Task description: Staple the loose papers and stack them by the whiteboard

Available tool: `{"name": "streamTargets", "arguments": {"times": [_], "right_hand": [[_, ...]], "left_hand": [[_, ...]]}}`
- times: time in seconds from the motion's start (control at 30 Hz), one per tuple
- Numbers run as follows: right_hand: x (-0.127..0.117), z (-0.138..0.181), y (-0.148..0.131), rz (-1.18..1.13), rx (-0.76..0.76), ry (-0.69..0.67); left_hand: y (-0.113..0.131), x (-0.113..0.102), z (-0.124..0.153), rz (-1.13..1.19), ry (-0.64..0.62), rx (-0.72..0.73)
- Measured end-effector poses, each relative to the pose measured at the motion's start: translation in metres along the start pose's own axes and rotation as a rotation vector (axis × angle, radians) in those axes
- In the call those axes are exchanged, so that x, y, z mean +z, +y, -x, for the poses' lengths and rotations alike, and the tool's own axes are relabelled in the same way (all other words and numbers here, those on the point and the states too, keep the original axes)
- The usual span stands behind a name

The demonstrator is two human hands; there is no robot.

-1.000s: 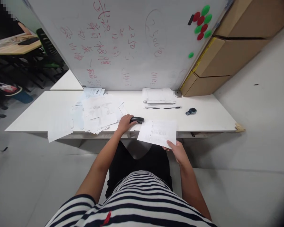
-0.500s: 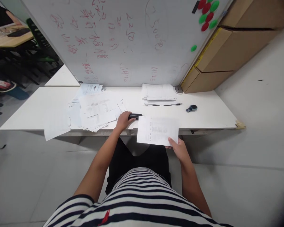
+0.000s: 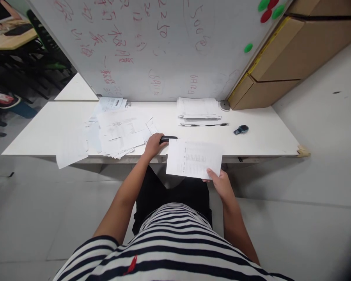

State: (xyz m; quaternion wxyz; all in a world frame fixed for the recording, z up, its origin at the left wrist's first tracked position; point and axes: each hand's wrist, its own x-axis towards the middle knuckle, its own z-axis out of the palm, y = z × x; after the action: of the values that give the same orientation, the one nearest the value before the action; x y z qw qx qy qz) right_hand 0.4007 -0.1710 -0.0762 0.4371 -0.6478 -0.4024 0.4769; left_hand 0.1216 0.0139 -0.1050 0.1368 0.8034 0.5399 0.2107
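My left hand (image 3: pixel 153 146) is closed around the rear of a black stapler (image 3: pixel 169 138) near the table's front edge. Between the thumb and fingers of my right hand (image 3: pixel 220 180) is the right lower corner of a printed paper sheet (image 3: pixel 194 158), possibly several sheets together. The paper's upper left corner lies at the stapler's front end; whether it sits inside the jaws cannot be made out. Loose papers (image 3: pixel 121 130) spread out left of my left hand, and one sheet (image 3: pixel 72 150) hangs over the front edge.
A paper stack (image 3: pixel 198 107) lies at the back of the white table (image 3: pixel 35 132), with a dark-and-white strip (image 3: pixel 204 125) before it. A dark blue gadget (image 3: pixel 241 129) lies to the right. Behind stand a whiteboard (image 3: pixel 169 50) and cardboard boxes (image 3: pixel 277 50).
The view has tilted down slightly. The stapler looks flatter, its top pressed lower under my left hand. The paper in my right hand has shifted slightly left toward it.
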Motion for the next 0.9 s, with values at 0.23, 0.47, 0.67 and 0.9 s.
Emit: {"name": "streamTargets", "arguments": {"times": [0.23, 0.47, 0.67, 0.9], "right_hand": [[0.0, -0.006, 0.003, -0.056, 0.005, 0.01], [0.003, -0.086, -0.024, -0.188, -0.085, 0.086], [0.012, -0.224, -0.082, -0.129, -0.145, 0.186], [0.014, -0.332, -0.087, 0.365, -0.114, 0.307]], "left_hand": [[-0.002, 0.002, -0.001, -0.013, -0.003, 0.006], [-0.004, 0.006, -0.007, -0.071, -0.015, 0.016], [0.0, 0.003, -0.008, -0.088, -0.027, 0.027], [-0.003, 0.008, -0.005, -0.089, 0.006, 0.047]]}}
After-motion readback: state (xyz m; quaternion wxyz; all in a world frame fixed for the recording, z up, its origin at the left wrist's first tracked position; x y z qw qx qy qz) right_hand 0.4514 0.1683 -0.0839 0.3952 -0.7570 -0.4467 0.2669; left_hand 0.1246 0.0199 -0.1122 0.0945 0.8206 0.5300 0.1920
